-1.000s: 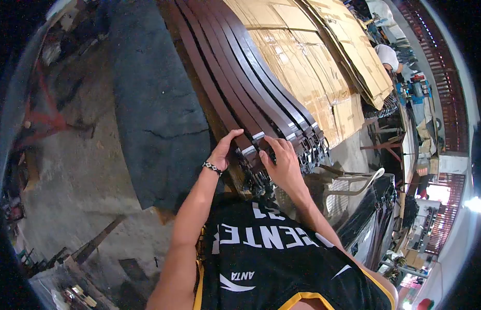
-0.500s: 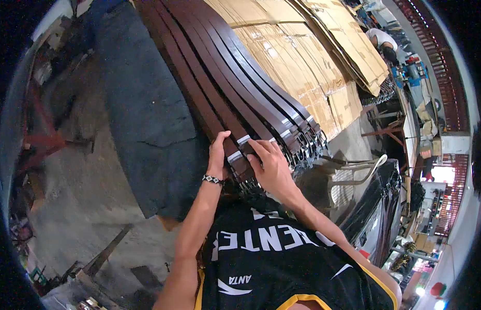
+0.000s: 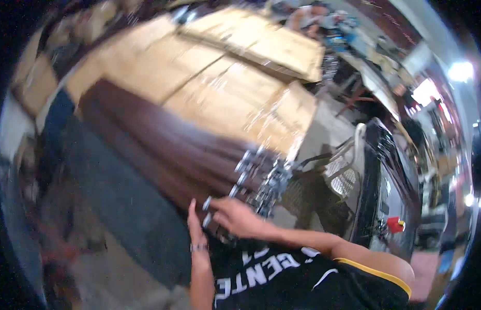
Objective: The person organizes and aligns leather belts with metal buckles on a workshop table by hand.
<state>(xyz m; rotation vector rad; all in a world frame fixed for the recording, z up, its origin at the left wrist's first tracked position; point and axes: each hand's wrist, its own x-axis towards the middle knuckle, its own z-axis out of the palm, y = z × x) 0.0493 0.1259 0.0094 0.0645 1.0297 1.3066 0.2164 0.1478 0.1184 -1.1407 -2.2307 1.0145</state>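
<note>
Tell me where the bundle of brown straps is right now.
In the head view, the bundle of brown straps lies left of centre, between the cardboard and the dark sheet, its metal-fitted end beside the right hand.

1 L hand (image 3: 195,226), 1 R hand (image 3: 239,218), 1 wristband (image 3: 199,248), 1 chair (image 3: 341,176), 1 co-worker (image 3: 304,19), straps (image 3: 158,135): qty unclear

So the outfit's a black sleeveless jersey (image 3: 297,292), chunky white block letters (image 3: 251,279) across the chest, E, N and T readable, with smaller white digits next to them, too blurry to call. There's also a curvy white stroke (image 3: 324,278) and yellow-gold trim (image 3: 377,274) round the armhole. Patterned dark-and-light bracelet (image 3: 199,248) on the left wrist; left hand (image 3: 195,225) and right hand (image 3: 238,217) are bare.
</note>
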